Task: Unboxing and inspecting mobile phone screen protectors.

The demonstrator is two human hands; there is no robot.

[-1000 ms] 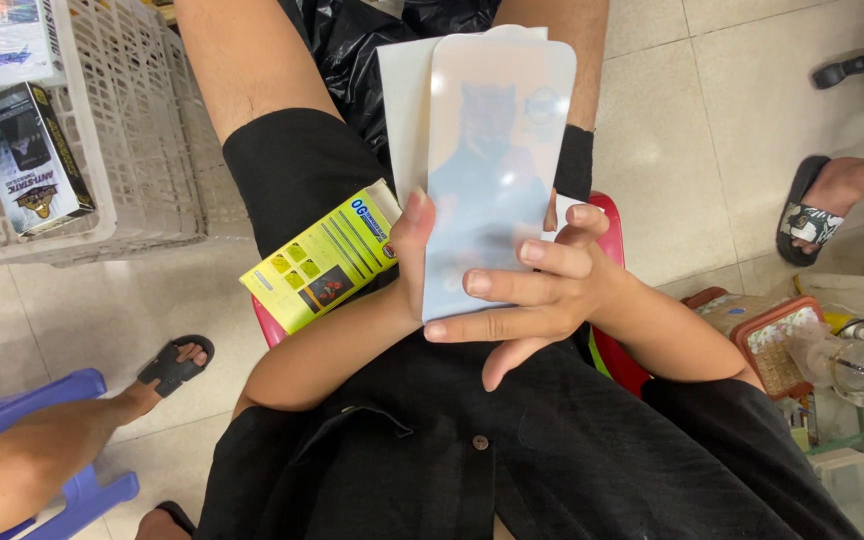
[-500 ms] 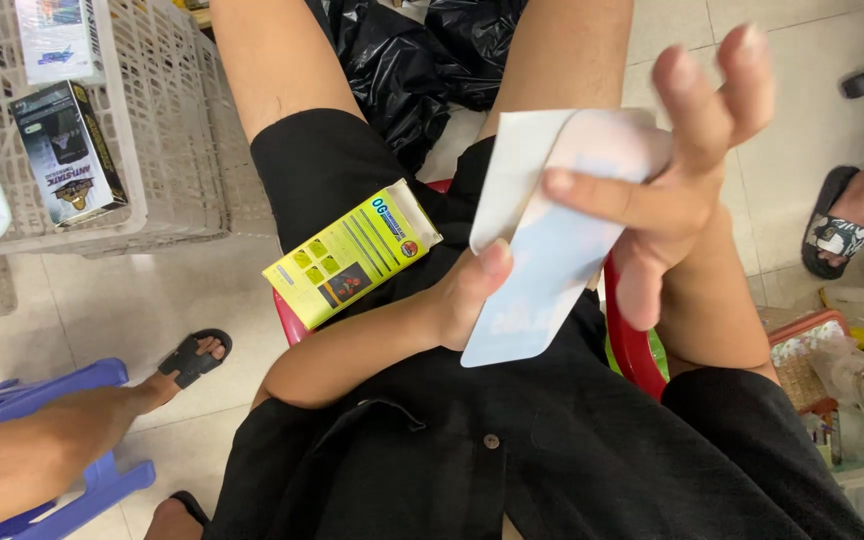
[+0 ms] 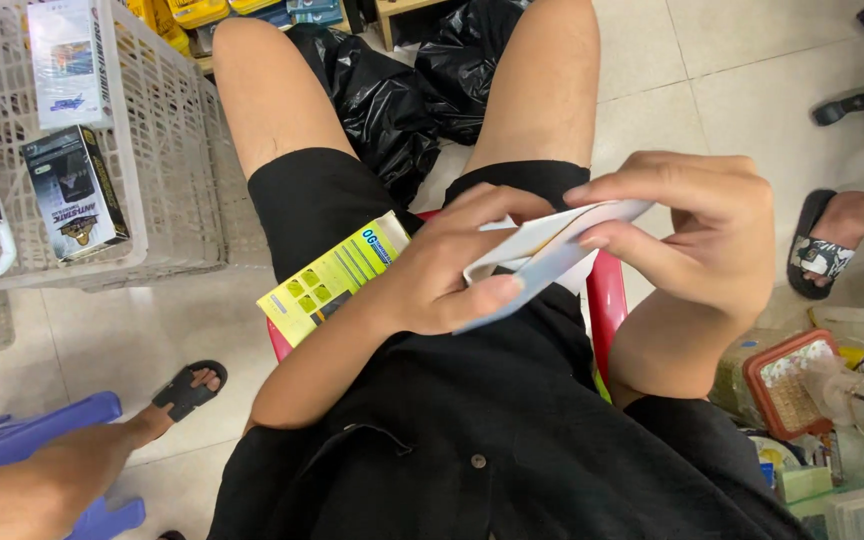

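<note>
Risk, slip: the white flat sleeve (image 3: pixel 542 245) is held edge-on above the lap between both hands, only fingertips and a thumb pinching it; a loosened pinch would probably let the thin pale sheet at its lower edge slide out toward the red stool (image 3: pixel 607 300)
Risk, fall: the yellow carton (image 3: pixel 332 280) lies loose on the person's left thigh, its outer corner overhanging the thigh's edge; a shift of the leg or a nudge from the forearm could tip it to the floor
Risk, crease: the sleeve bends slightly where the fingers press; a harder squeeze might kink it
White plastic basket (image 3: pixel 167 200): at the left edge of the view, standing on the tiled floor; carries three boxes
Black bag (image 3: pixel 392 90): crumpled on the floor between the knees, glossy
Yellow carton: long flat rectangle; lime-yellow face with small square panels and a blue corner mark
Dark box (image 3: pixel 77 190): in the basket near its right wall; upright rectangle, black with a pale picture panel
White box (image 3: pixel 67 60): at the basket's far edge; tall, pale, with blue marks
Left hand (image 3: pixel 442 275): closed on the sleeve's near end, thumb along its lower edge
Right hand (image 3: pixel 697 235): closed on the sleeve's far end, fingers curled over the top
Woven red tray (image 3: pixel 787 385): at the right, on a cluttered glass surface
</note>
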